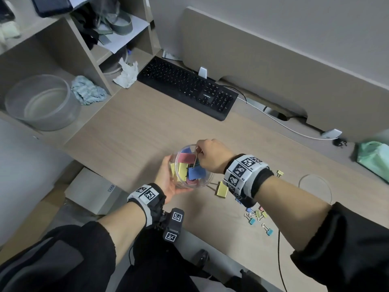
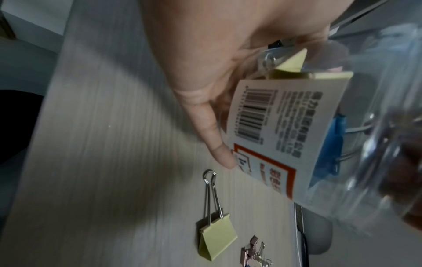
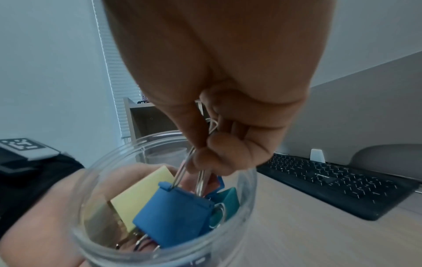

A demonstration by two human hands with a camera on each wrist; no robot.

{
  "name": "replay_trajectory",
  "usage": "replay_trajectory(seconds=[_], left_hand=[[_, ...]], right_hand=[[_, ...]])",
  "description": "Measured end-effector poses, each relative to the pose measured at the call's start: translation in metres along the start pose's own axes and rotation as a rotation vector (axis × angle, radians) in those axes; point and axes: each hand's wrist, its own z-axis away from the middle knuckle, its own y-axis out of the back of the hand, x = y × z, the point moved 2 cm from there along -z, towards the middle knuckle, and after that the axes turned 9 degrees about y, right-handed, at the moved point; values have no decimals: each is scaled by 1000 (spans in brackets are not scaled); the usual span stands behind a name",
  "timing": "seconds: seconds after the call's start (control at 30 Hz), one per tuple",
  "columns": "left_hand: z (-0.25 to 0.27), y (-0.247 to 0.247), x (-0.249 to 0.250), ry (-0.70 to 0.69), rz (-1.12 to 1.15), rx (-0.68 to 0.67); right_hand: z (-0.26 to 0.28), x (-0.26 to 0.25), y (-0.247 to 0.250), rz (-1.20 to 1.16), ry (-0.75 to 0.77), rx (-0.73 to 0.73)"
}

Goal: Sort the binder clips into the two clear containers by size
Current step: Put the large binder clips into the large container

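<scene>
My left hand [image 1: 166, 182] grips a clear round container [image 1: 207, 182] that holds several large clips, yellow, pink and blue. In the left wrist view the container [image 2: 365, 162] carries a barcode label. My right hand [image 1: 208, 157] pinches the wire handles of a large blue binder clip [image 1: 196, 172] whose body sits just inside the container mouth [image 3: 164, 213]. A large yellow clip [image 1: 222, 189] lies on the desk right of the container [image 2: 217, 238]. Several small clips [image 1: 257, 217] lie near my right forearm. A second clear container [image 1: 315, 186] stands at the right, mostly hidden.
A black keyboard [image 1: 187, 87] lies at the back of the wooden desk [image 1: 136, 127]. A white cable [image 1: 280, 123] crosses behind it. A green bag [image 1: 374, 157] sits at the far right. On the shelf at left stand a clear tub [image 1: 42, 102] and a blue cloth [image 1: 87, 90].
</scene>
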Motion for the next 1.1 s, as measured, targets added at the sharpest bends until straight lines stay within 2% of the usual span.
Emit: replay_trajectory(seconds=[0.13,0.23,0.33,0.47,0.6,0.77,0.97,1.1], left_hand=[[-4,6,2,19,8,8],[-4,8,5,32,10,-13],[-4,6,7,28,7,1],[-4,2,4,19,-17,11],[-8,6,4,30,18,-7],[-11,5,8,13,26,-11],[-10,-13,8,10,-40,-14],[-9,-12,10,11,-23,-12]], right_hand=[[-1,2,1,6,-43,-72],[-1,7,6,-161,-117,-54],[-4,6,6,-178,-148,-52],[-5,2,-6,-150,-109,-91],[-3,6,-14,-265,-25,-18],[-1,10,-17,-160,52,46],[-13,14,-31,-117,-123,67],[-12,16,-25,-137,-136,99]])
